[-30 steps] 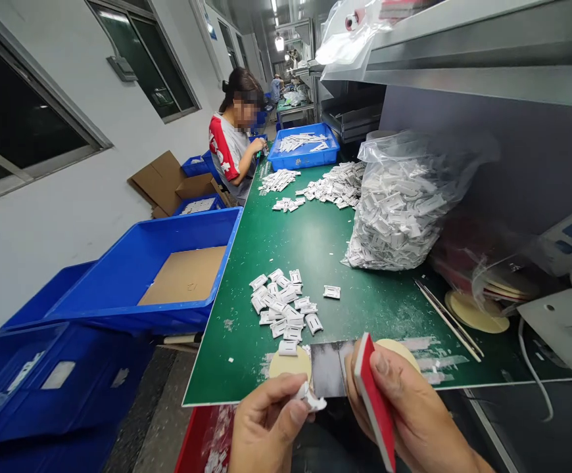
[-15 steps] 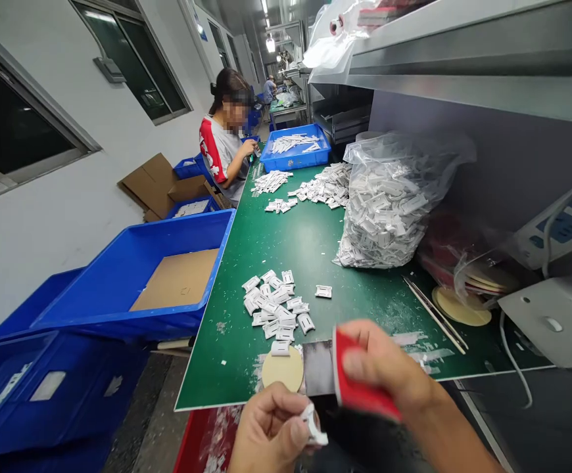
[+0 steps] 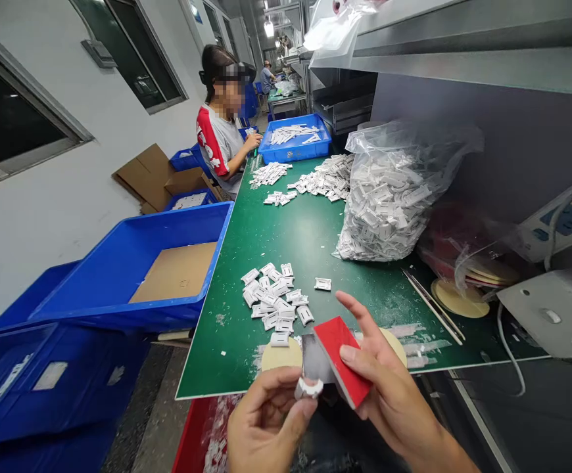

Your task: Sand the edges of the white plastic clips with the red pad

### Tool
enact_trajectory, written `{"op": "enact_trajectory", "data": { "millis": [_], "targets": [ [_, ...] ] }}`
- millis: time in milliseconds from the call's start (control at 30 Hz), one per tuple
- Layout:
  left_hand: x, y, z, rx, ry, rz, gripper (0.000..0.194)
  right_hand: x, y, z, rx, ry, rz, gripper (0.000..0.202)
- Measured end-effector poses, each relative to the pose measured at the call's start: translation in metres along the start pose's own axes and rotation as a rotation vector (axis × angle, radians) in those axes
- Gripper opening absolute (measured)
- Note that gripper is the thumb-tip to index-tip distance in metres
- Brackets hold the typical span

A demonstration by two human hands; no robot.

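Note:
Low in the view, my left hand [image 3: 269,424] pinches a small white plastic part [image 3: 309,389] between thumb and fingers. My right hand [image 3: 389,391] grips a flat red-faced sanding block [image 3: 343,362] with a pale edge, its index finger stretched out above. The block is close to the part, and I cannot tell whether they touch. Behind my hands a yellow disc [image 3: 281,355] lies at the table edge, one white part [image 3: 279,339] on its far rim. Beside it is a dark grey flat piece [image 3: 315,358]. A loose pile of white parts [image 3: 276,299] lies just beyond.
A clear bag full of white parts [image 3: 384,203] stands on the green table [image 3: 296,236]. Tweezers [image 3: 434,307] lie at right. Blue bins [image 3: 93,263] stand at left. A co-worker [image 3: 221,125] sits at the far end by a blue tray [image 3: 296,152].
The red block has turned and moved slightly left, its red face now more visible, and my right index finger has lifted. The white part is turned differently in my left hand. The view has shifted slightly.

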State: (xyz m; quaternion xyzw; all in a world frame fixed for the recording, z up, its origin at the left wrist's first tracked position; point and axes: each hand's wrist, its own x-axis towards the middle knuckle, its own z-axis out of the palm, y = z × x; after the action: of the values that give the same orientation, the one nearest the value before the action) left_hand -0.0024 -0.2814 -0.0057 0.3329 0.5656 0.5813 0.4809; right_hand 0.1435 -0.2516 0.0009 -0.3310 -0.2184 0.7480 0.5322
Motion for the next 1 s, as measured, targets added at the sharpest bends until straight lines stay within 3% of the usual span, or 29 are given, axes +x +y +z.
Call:
{"op": "enact_trajectory", "data": {
  "millis": [133, 300, 400, 500, 633, 767, 800, 900, 1000],
  "targets": [
    [-0.001, -0.008, -0.001, 0.212, 0.080, 0.426, 0.012, -0.012, 0.005, 0.004, 0.142, -0.009, -0.069, 0.010],
    [-0.004, -0.011, -0.005, 0.337, 0.118, 0.636, 0.018, -0.015, 0.005, 0.001, 0.099, -0.179, -0.138, 0.013],
    [-0.008, -0.006, -0.006, 0.346, 0.106, 0.738, 0.015, -0.005, -0.001, -0.005, -0.207, -0.191, -0.149, 0.016],
    [-0.011, -0.004, -0.005, 0.305, 0.086, 0.751, 0.015, 0.008, -0.006, -0.007, -0.442, 0.052, -0.241, 0.020],
    [-0.009, -0.006, -0.003, 0.233, 0.126, 0.751, 0.024, 0.015, -0.007, -0.002, -0.487, -0.018, -0.245, 0.023],
    [-0.003, -0.005, -0.004, 0.175, 0.170, 0.681, 0.030, 0.018, -0.006, 0.003, -0.678, 0.364, -0.487, 0.018],
    [-0.002, -0.004, -0.005, 0.172, 0.155, 0.672, 0.029, 0.017, -0.005, 0.004, -0.697, 0.385, -0.511, 0.017],
    [-0.001, -0.001, -0.007, 0.162, 0.086, 0.642, 0.029, 0.011, -0.003, 0.003, -0.630, 0.273, -0.489, 0.017],
    [0.001, 0.000, -0.009, 0.148, 0.068, 0.597, 0.030, 0.000, -0.003, 0.003, -0.363, 0.069, -0.367, 0.028]
  ]
}}
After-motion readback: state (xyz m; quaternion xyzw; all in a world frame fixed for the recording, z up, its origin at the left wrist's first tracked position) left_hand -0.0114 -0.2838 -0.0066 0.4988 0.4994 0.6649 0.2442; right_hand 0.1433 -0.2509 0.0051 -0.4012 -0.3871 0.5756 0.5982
